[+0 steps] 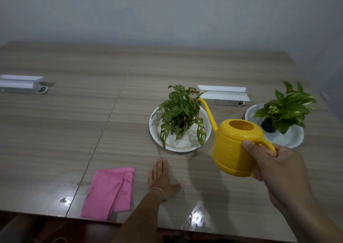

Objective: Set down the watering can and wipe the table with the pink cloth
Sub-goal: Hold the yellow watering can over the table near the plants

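While right hand (pixel 269 161) grips the yellow plastic watering can (pixel 233 146) by its handle, held above the wood-grain bench (pixel 74 113), nothing is done yet. Left hand (pixel 163 178) lies flat, fingers spread, just beside the folded pink cloth (pixel 109 190). Set-down and wiping remain.
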